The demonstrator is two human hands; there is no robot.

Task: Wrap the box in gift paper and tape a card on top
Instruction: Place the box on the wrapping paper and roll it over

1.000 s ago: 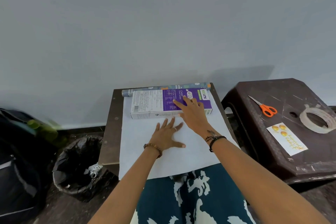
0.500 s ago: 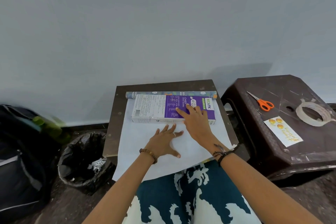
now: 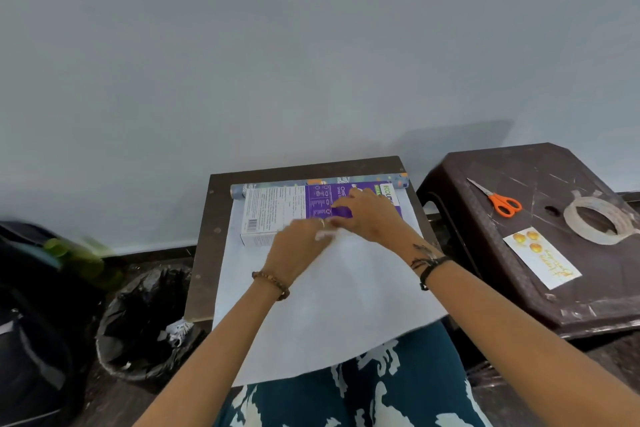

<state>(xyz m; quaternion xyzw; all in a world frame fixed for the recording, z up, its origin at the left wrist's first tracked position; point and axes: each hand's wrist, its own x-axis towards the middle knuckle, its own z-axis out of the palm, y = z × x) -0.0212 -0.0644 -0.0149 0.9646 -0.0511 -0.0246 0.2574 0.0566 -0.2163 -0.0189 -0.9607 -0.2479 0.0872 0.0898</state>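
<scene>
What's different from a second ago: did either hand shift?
The left hand left its flat spot on the paper and moved up to the box's near edge, blurred. The right hand stays on the box. Scissors, tape and card lie untouched.

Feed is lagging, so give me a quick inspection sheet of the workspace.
Surface: small dark table, white sheet of gift paper spread on it, overhanging the lap.
Job's things: box on the paper by the roll; card, tape, scissors on the brown stool.
Clutter: bin, dark bag.
Hands: left hand blurred at the box's near edge; right hand on the box.
Cables: nothing seen.
Surroundings: plain wall.
</scene>
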